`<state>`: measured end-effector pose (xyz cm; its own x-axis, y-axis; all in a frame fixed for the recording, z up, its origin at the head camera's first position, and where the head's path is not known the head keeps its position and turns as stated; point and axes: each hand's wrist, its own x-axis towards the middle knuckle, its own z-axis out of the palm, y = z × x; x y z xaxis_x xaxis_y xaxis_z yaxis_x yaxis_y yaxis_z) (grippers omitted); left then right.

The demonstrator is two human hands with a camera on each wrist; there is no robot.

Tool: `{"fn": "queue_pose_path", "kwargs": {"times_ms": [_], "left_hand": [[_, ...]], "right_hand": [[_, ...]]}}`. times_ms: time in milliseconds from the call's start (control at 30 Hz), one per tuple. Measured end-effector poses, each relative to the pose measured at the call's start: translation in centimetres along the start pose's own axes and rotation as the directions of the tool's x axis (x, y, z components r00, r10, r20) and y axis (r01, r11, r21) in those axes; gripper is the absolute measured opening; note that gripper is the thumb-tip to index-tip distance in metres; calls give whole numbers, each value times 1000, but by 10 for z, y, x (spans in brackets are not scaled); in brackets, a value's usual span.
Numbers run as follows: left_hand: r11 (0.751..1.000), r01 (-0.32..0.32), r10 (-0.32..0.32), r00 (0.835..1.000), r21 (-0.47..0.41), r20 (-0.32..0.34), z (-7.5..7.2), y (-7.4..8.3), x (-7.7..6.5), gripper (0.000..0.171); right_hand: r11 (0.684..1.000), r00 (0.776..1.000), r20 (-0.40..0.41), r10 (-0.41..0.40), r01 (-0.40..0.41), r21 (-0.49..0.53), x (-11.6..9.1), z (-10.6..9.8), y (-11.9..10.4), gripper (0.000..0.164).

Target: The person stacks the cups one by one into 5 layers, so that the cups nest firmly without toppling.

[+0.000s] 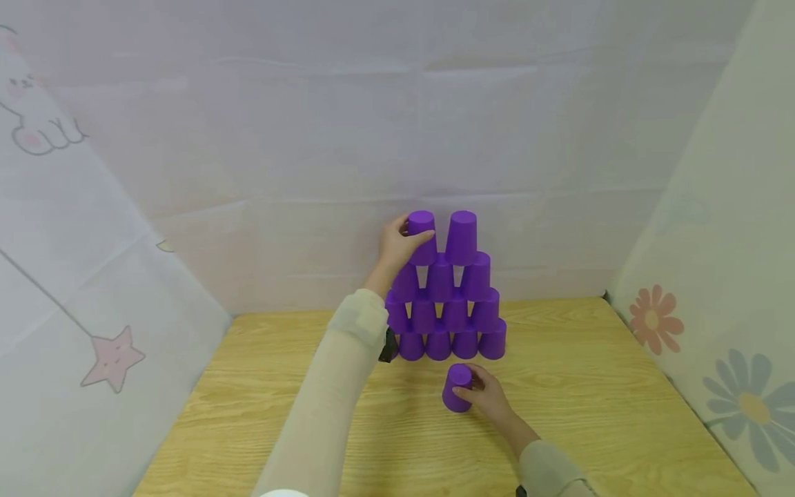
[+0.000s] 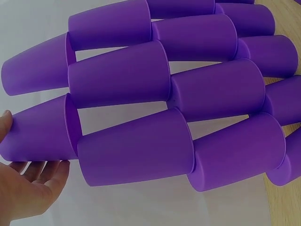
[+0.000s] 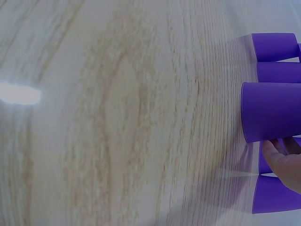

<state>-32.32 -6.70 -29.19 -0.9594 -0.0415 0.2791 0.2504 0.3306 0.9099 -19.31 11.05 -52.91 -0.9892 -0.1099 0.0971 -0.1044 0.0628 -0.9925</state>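
Observation:
Upside-down purple cups stand stacked in a pyramid. At its top left, my left hand (image 1: 397,247) grips a purple cup (image 1: 423,222), thumb on the near side. In the left wrist view that cup (image 2: 40,134) has its rim on the row below, and the fingers of the left hand (image 2: 33,190) wrap its side. A second top-row cup (image 1: 462,238) stands to its right with a gap between. In front of the pyramid, my right hand (image 1: 491,399) holds another upside-down purple cup (image 1: 455,397); whether it touches the table I cannot tell.
The pyramid's lower rows, including a cup (image 1: 493,339) at the bottom right, stand toward the back of the wooden table (image 1: 571,386). My left forearm hides part of the bottom left. Behind hangs a pale cloth (image 1: 310,138); patterned sheets flank both sides.

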Motion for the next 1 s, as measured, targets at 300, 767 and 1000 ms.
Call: {"fn": "queue_pose_path", "kwargs": {"times_ms": [300,767,1000], "left_hand": [[1000,3,-3,1000,20,-5,0,-1,-1,57],[1000,14,-15,1000,-21,-13,-1,-3,-1,62],[995,26,-26,1000,-91,-4,-11,-3,-6,68]], "right_hand": [[999,1000,-18,-19,19,-41,-2,2,3,49],[999,1000,-16,4,-5,-51,0,1,2,49],[998,1000,-11,-8,7,-67,0,-3,-1,47]]}}
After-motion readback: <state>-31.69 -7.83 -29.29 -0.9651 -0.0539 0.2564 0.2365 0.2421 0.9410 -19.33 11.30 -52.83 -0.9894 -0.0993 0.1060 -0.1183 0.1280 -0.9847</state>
